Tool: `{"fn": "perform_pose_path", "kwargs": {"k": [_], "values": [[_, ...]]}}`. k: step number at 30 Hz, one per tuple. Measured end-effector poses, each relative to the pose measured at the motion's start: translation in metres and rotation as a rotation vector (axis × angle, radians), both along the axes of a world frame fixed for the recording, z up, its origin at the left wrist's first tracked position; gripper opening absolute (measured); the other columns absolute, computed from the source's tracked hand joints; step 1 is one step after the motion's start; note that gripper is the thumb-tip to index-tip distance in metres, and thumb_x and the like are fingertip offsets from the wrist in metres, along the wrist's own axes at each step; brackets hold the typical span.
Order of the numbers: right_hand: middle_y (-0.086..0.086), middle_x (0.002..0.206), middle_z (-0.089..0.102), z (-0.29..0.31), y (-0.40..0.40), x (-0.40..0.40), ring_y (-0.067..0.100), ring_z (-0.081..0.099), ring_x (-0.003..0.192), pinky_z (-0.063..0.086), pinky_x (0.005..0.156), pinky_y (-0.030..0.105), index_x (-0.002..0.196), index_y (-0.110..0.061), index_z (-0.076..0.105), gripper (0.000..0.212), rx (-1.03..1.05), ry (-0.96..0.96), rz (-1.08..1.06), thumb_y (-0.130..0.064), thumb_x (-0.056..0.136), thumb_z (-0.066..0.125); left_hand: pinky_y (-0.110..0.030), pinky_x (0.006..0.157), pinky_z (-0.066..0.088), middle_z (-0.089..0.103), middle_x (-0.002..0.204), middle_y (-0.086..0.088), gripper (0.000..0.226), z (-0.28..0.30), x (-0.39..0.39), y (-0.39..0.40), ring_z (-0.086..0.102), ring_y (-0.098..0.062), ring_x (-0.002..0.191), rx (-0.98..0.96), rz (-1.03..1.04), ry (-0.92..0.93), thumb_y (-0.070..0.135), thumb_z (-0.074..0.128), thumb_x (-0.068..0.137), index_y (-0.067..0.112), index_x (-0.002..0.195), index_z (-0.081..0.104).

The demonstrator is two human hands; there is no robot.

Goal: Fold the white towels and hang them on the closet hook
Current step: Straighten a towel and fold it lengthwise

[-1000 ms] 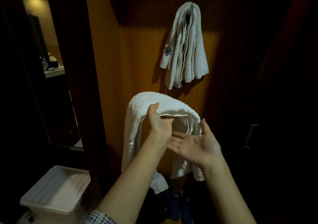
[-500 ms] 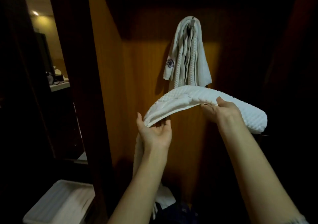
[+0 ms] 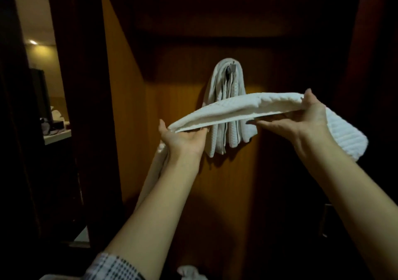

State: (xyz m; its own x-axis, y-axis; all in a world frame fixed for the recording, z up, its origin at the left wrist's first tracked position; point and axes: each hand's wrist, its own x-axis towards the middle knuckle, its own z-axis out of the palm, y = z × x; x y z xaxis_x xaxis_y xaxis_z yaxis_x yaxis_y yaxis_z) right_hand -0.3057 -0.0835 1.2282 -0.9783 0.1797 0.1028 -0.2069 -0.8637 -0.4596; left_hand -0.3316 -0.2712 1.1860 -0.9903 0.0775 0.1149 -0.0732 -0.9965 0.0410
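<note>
Wooden closet back panel (image 3: 176,172) fills the view. Folded white towel (image 3: 237,109) is stretched level in front of it, ends drooping past both hands. Hung towels (image 3: 224,133) on hook (image 3: 232,67) sit behind. Left hand (image 3: 183,138) palm-up, thumb pinching the towel; right hand (image 3: 301,120) grips it, thumb on top.

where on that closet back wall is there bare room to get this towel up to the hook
Bare wood lies left of the hung towel, up to the side panel, and right of it toward the dark edge. The hook itself is crowded, already draped. The held towel, between left hand and right hand, spans across it.
</note>
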Motion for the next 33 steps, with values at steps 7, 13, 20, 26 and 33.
{"fn": "perform_pose_path", "kwargs": {"k": [7, 13, 20, 26, 33], "values": [[0.038, 0.138, 0.031, 0.073, 0.006, -0.019, 0.056, 0.041, 0.120, 0.048, 0.091, 0.057, 0.140, -0.001, 0.029, 0.070, -0.177, 0.173, 0.069, -0.040, 0.089, 0.059, -0.057, 0.109, 0.023, 0.016, 0.153, -0.021, 0.081, 0.083, -0.054, 0.006, 0.024, -0.041, 0.138, -0.189, 0.072, 0.094, 0.052, 0.052, 0.088, 0.018, 0.149, 0.009], [0.040, 0.130, 0.035, 0.121, 0.025, -0.055, 0.053, 0.052, 0.110, 0.058, 0.078, 0.046, 0.134, -0.001, 0.034, 0.060, -0.175, 0.171, 0.007, -0.027, 0.089, 0.063, -0.061, 0.108, 0.025, 0.018, 0.153, -0.021, 0.075, 0.143, -0.098, 0.012, 0.023, -0.041, 0.139, -0.314, 0.122, 0.219, 0.046, 0.052, 0.089, 0.017, 0.149, 0.017], [0.036, 0.121, 0.049, 0.158, 0.052, -0.126, 0.046, 0.062, 0.098, 0.059, 0.059, 0.041, 0.127, -0.001, 0.041, 0.047, -0.174, 0.227, 0.016, -0.023, 0.090, 0.061, -0.058, 0.110, 0.019, 0.025, 0.152, -0.020, 0.062, 0.205, -0.159, 0.032, 0.027, -0.036, 0.139, -0.541, 0.244, 0.193, 0.043, 0.046, 0.094, 0.014, 0.145, 0.026], [0.031, 0.134, 0.042, 0.179, 0.067, -0.211, 0.037, 0.062, 0.075, 0.057, 0.048, 0.034, 0.141, 0.001, 0.031, 0.051, -0.185, 0.162, 0.000, -0.022, 0.098, 0.047, -0.063, 0.108, 0.022, 0.050, 0.133, -0.017, 0.039, 0.235, -0.235, 0.050, 0.047, -0.036, 0.124, -0.724, 0.420, 0.058, 0.032, 0.040, 0.097, 0.009, 0.127, 0.048], [0.025, 0.143, 0.038, 0.134, 0.079, -0.301, 0.034, 0.049, 0.124, 0.050, 0.092, 0.034, 0.142, 0.003, 0.027, 0.043, -0.224, 0.164, -0.035, -0.005, 0.100, 0.034, -0.045, 0.109, 0.034, 0.039, 0.144, -0.017, 0.055, 0.183, -0.314, 0.054, 0.042, -0.032, 0.128, -1.095, 0.500, -0.051, 0.044, 0.039, 0.097, 0.009, 0.140, 0.039]]}}
